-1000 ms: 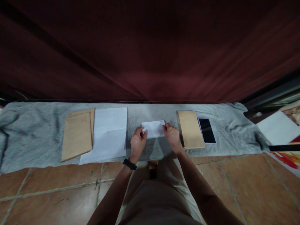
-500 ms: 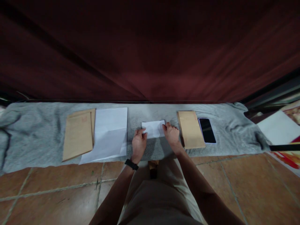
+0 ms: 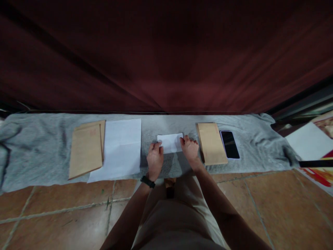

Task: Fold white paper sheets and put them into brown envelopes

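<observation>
A small folded sheet of white paper [image 3: 170, 143] lies flat on the grey cloth in front of me. My left hand [image 3: 155, 158], with a black band on its wrist, pinches the paper's left end between thumb and fingers. At the opposite end, my right hand [image 3: 190, 147] grips the right edge, its thumb on the paper and its fingers curled. Left of my hands are larger white sheets [image 3: 122, 149], partly covered by brown envelopes [image 3: 86, 151]. Just right of my right hand is a stack of brown envelopes [image 3: 212, 144].
A phone [image 3: 230, 144] in a light purple case lies right of the envelope stack. The grey cloth [image 3: 255, 146] covers a long narrow surface, with a dark red curtain [image 3: 166, 69] behind it. A white sheet [image 3: 309, 140] is at the far right. Tiled floor [image 3: 65, 215] lies below.
Both hands keep their hold on the ends of the folded paper. The left wrist has shifted very slightly to the right; the things on the cloth stay where they were.
</observation>
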Demonstrator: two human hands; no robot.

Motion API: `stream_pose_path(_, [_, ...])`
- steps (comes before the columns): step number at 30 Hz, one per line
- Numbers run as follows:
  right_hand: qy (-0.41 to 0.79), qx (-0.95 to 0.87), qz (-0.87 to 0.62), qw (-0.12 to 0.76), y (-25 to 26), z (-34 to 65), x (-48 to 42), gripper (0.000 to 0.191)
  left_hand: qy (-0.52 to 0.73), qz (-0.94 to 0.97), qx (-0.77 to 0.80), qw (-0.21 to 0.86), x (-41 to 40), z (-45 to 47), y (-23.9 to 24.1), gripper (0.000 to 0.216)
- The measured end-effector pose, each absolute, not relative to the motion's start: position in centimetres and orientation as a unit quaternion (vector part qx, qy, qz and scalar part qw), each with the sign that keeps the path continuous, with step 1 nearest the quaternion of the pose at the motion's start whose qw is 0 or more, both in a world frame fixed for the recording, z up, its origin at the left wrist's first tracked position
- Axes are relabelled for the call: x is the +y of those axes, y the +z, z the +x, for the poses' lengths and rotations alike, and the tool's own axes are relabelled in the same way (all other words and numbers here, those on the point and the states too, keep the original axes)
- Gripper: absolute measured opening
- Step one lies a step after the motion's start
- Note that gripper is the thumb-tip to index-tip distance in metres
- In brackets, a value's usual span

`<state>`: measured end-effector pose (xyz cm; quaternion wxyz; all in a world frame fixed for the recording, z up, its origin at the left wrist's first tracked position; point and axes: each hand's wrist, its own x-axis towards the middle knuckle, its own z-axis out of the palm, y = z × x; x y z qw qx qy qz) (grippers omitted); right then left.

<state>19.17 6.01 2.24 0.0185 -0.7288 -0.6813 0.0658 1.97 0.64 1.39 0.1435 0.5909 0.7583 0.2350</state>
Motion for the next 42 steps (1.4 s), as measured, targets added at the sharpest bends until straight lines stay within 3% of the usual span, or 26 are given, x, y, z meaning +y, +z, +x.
stream_pose_path(17, [0.061, -0.695, -0.713, 0.07, 1.2, 19.6, 6.0, 0.035, 0.216, 0.595, 0.764, 0.13, 0.3, 2.2, 1.4, 0.034])
stream_pose_path(27, [0.047, -0.706, -0.7, 0.102, 1.3, 19.7, 5.6, 0.037, 0.172, 0.634, 0.751, 0.069, -0.1, 2.8, 0.9, 0.036])
stream_pose_path(35, [0.092, -0.799, -0.562, 0.193, 0.4, 16.9, 3.8, 0.044, 0.174, 0.688, 0.704, 0.012, -0.2, 2.4, 0.0, 0.039])
stream_pose_path(42, [0.11, -0.823, -0.527, 0.18, -1.2, 15.9, 3.2, 0.047, 0.188, 0.726, 0.662, 0.025, -0.1, 1.8, -1.2, 0.052])
